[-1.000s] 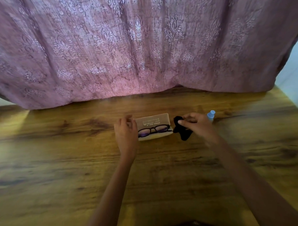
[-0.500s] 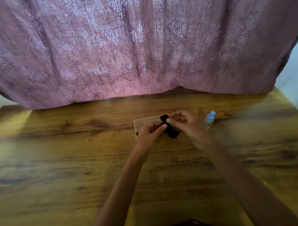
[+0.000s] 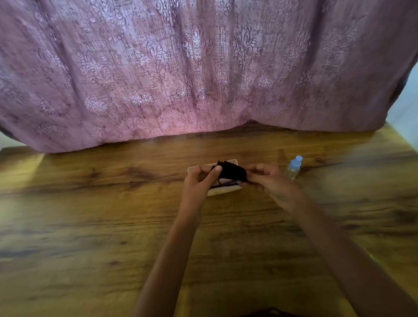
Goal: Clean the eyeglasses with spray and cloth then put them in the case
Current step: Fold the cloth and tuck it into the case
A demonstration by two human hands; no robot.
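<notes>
Black cloth (image 3: 232,171) pinched by both hands' fingers (image 3: 218,168); no lettering legible.

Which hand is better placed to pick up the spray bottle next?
Right. The right hand sits just beside the spray bottle, while the left hand is farther off across the black cloth both hands hold.

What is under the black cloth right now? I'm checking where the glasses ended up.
Under the black cloth, held by the left hand and right hand, part of the eyeglasses frame shows in the open case. The lenses are mostly covered.
</notes>
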